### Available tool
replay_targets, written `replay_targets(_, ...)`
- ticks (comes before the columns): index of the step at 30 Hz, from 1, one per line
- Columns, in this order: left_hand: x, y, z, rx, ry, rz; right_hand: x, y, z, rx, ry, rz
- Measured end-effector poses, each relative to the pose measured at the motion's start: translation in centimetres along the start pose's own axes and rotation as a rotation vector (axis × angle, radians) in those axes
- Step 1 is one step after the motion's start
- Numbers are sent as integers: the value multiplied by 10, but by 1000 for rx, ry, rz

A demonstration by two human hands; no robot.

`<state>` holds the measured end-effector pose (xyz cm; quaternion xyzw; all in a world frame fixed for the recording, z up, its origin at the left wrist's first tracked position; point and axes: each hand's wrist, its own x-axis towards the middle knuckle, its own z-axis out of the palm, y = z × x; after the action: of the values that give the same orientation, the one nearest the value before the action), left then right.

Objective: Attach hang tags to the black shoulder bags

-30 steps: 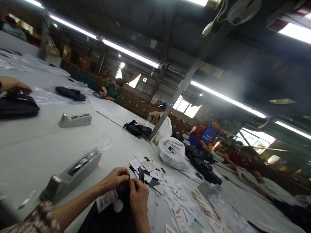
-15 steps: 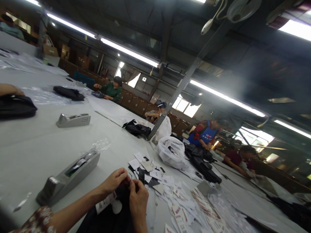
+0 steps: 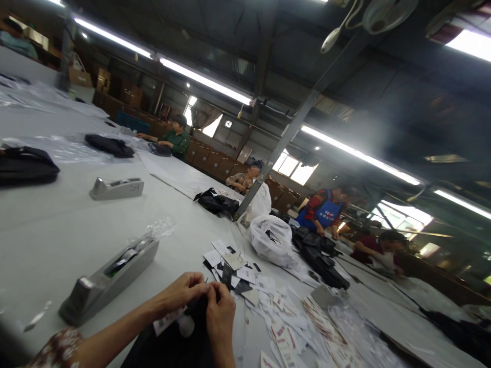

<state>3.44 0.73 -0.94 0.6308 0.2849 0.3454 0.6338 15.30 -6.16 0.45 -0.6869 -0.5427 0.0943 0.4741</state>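
Note:
Fingertips pinched together, my left hand point(image 3: 188, 290) and my right hand point(image 3: 221, 312) meet over a black fabric item point(image 3: 180, 345), perhaps a bag. A thin string shows at their fingertips; its ends are hidden by the fingers. Just beyond my right hand is a black hang tag point(image 3: 226, 275), close to the fingers. A white printed label point(image 3: 164, 323) and a round white piece point(image 3: 186, 325) lie on the black item below my left hand. Loose hang tags point(image 3: 245, 275) and printed paper slips point(image 3: 283, 335) are spread on the table to the right.
A grey tape dispenser point(image 3: 111, 278) stands left of my hands, with another tape dispenser point(image 3: 118, 188) behind it. Beyond the tags sit a white plastic bag point(image 3: 270, 243) and black bags point(image 3: 322, 260). A metal post point(image 3: 274, 158) rises from the table point(image 3: 184, 225). Several people work around it.
My fingertips have drawn closer together, and my left hand has shifted slightly down and right. A co-worker's hand at the far left has drawn back from a black bag.

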Motion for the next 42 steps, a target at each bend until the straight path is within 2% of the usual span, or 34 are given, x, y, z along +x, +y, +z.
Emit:
replay_targets(2, -3, 2, -2, 17, -69, -19, 4, -2, -9, -35, -61, -107)
replay_targets(4, -3, 2, -3, -9, -82, -38, 10, -4, -24, -148, -194, -263)
replay_targets(6, -4, -1, -4, -102, -69, -50, 16, -4, -41, -361, -343, -387)
replay_targets(8, -4, -3, -4, -234, -60, -46, 21, -2, -56, -599, -425, -425)
replay_targets(11, -6, -4, -3, -427, -60, -36, 24, 5, -72, -808, -416, -378)
replay_targets(15, -12, -1, -8, -601, -115, -74, 22, 7, -85, -847, -460, -255)
replay_targets(17, -16, 3, -14, -549, -207, -129, 23, 1, -92, -828, -460, -224)
replay_targets(21, -20, 10, -23, -232, -491, -270, 32, -18, -104, -757, -342, -178)
replay_targets(24, -22, 14, -22, -109, -552, -384, 35, -23, -106, -488, -324, -44)
replay_targets(27, -31, 18, -10, -260, -538, -380, 30, -15, -93, -123, -309, 106)
replay_targets(29, -40, 18, 5, -429, -482, -310, 20, -4, -74, 65, -202, 210)
replay_targets(32, -50, 13, 31, -658, -214, -218, 0, 10, -34, 385, 17, 389)
replay_targets(34, -51, 4, 44, -776, -31, -214, -16, 16, -7, 528, 127, 444)
replay_targets(36, -47, -5, 51, -852, 70, -230, -31, 18, 11, 501, 172, 444)
replay_targets(38, -42, -12, 51, -889, 126, -253, -43, 16, 18, 382, 148, 413)
replay_targets(42, -30, -16, 40, -864, 130, -380, -55, 10, 10, 298, 8, 196)
